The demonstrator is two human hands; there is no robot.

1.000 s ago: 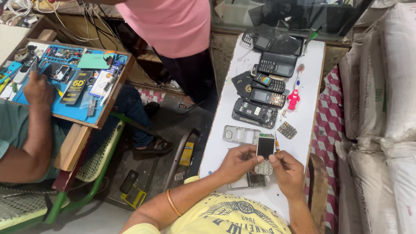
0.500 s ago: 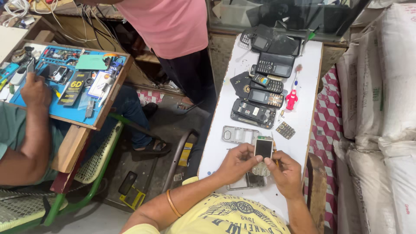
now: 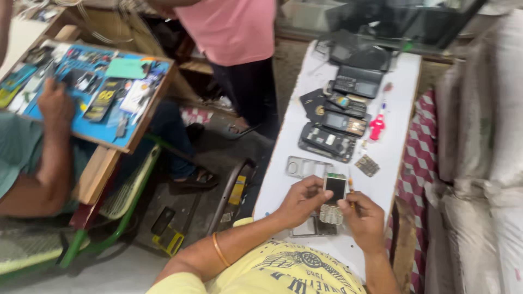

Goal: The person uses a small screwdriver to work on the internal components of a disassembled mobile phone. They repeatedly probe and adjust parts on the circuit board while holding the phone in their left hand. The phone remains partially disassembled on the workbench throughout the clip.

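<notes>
White bench (image 3: 392, 158) strewn with phone parts, left hand (image 3: 298, 200) and right hand (image 3: 364, 219) pinching small keypad phone (image 3: 333, 197)

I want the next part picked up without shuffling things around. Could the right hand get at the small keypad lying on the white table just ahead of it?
Probably yes. The keypad lies alone on the white table, just beyond the right hand, with nothing between them. But that hand already holds a thin tool and helps the left hand steady the small phone.
</notes>
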